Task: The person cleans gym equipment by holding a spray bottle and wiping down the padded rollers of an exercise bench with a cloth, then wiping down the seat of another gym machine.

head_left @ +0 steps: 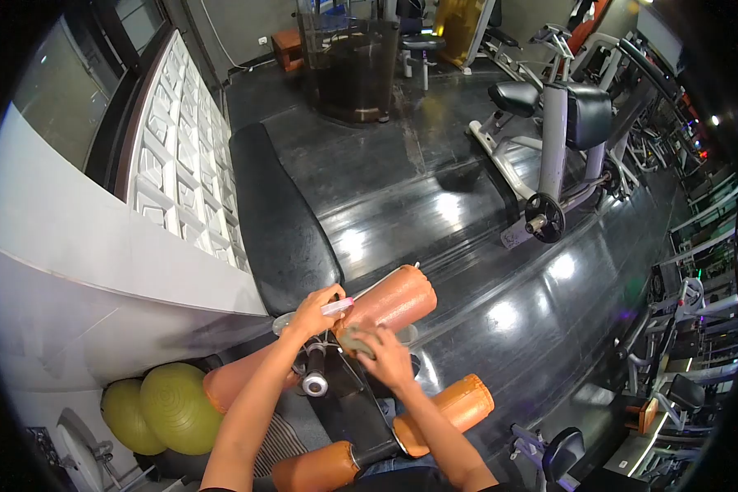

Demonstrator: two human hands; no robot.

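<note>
1. Fingers of your left hand grip a clear, pink-tipped bottle; those of your right hand curl over a grey-green cloth.
2. Expect a light, smooth bottle; hold mid-body. Expect soft cloth; hold bunched.
3. Cloth lies under your right fingers, at the left end of the padded roller; bottle projects past your left fingers.
</note>
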